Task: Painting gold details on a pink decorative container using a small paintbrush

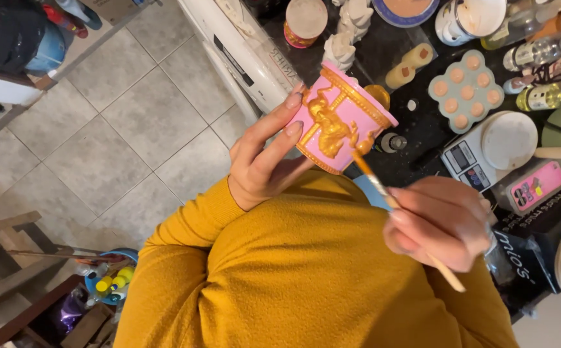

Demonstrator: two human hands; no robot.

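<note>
We look straight down past our mustard-yellow sweater (313, 270), and both hands are busy. Our left hand (264, 154) wraps its fingers around the side of a pink pot (345, 119), tilted on its side with its gold-rimmed mouth pointing away to the right. Gold raised ornament (332, 125) runs across the pink wall, right under the fingertips. Our right hand (438, 222) is closed around a thin wooden paintbrush (390, 200), pinching it near the middle; the handle sticks out below the hand, and the gold-loaded tip (358, 156) touches the lower edge of the pot, just beside the ornament.

Beyond the pot, further from us, a dark tabletop (422, 116) is crowded. Just past the left fingertips stand white unpainted figurines (342, 48) and a long white roll (242, 51). Above the right hand we see a small kitchen scale (493, 145) with a round white plate, and a pale green mould (466, 90) with round peach-coloured hollows. Right of the right hand lies a pink phone-like case (538, 185). Bottles (544, 96) lie at the far right edge. Left of the left hand there is grey tiled floor (119, 122).
</note>
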